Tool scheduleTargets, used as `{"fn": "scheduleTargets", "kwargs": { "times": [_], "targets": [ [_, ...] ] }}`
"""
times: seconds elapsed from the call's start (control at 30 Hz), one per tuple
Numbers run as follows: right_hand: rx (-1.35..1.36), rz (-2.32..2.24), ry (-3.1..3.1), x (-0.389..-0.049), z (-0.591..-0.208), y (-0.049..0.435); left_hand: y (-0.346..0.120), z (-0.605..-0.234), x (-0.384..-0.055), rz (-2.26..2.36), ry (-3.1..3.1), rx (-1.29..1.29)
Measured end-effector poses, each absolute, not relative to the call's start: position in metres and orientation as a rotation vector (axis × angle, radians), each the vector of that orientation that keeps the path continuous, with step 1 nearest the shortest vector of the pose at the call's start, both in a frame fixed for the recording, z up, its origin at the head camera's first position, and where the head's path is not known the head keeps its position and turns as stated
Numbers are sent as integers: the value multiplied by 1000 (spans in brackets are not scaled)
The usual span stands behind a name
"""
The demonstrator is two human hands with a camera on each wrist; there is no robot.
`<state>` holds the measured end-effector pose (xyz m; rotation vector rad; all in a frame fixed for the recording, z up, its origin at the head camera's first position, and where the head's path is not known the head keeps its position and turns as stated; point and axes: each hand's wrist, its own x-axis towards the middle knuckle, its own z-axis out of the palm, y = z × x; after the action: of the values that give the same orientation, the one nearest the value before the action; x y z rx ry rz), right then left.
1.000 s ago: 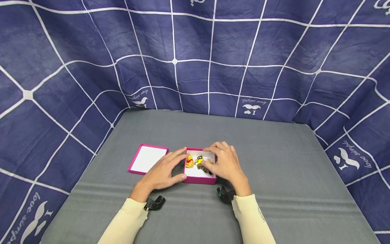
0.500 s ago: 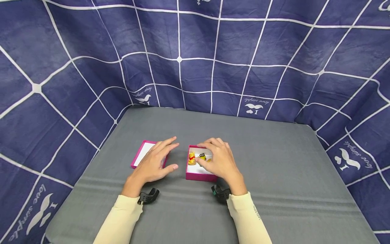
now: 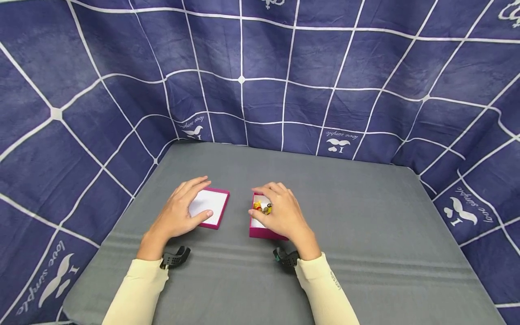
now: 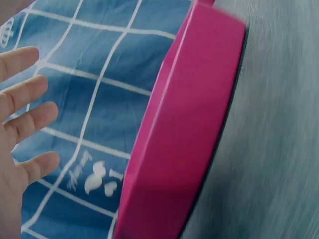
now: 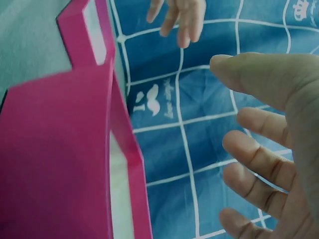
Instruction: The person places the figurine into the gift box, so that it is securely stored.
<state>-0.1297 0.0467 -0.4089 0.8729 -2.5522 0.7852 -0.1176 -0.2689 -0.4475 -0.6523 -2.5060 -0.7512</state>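
My left hand (image 3: 178, 210) hovers over the left part of a shallow pink lid (image 3: 220, 216) with a white inside. Its fingers are spread and hold nothing; in the left wrist view the fingertips (image 4: 37, 87) are apart from the pink wall beside them. Above a deeper pink box (image 3: 266, 232) is my right hand (image 3: 282, 214), fingers loosely bent with a gap to the thumb. Inside the box are a yellow bear figure (image 3: 257, 206) in red and a yellow goggled figure (image 3: 269, 209), partly covered by that hand. The right wrist view shows nothing in its grasp.
A grey cloth (image 3: 345, 216) covers the table. Blue curtains (image 3: 308, 58) with white grid lines hang behind and at both sides. Black bands (image 3: 176, 257) with cameras sit on both wrists.
My left hand has left the box's left edge and moved left over the lid. The right hand has shifted slightly left, covering more of the box and its figures.
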Motion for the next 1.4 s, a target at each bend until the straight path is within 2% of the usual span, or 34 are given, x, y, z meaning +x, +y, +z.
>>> {"fn": "scheduleTargets", "kwargs": {
  "times": [0.37, 0.63, 0.9, 1.17, 1.4],
  "targets": [
    [961, 928, -2541, -115, -395, 1, -311, -467, -113, -794, -2520, -473],
    [928, 954, -2624, -105, -409, -42, -317, -479, -115, -763, -2596, -389],
    [784, 939, -2733, -106, -435, -64, -314, -485, -118, -632, -2700, -286],
    [475, 1199, -2788, -110, -459, -75, -317, -494, -118, -604, -2787, -239],
    [387, 1256, -2815, -111, -475, -81, -319, -496, -121, -595, -2848, -264]
  ]
}}
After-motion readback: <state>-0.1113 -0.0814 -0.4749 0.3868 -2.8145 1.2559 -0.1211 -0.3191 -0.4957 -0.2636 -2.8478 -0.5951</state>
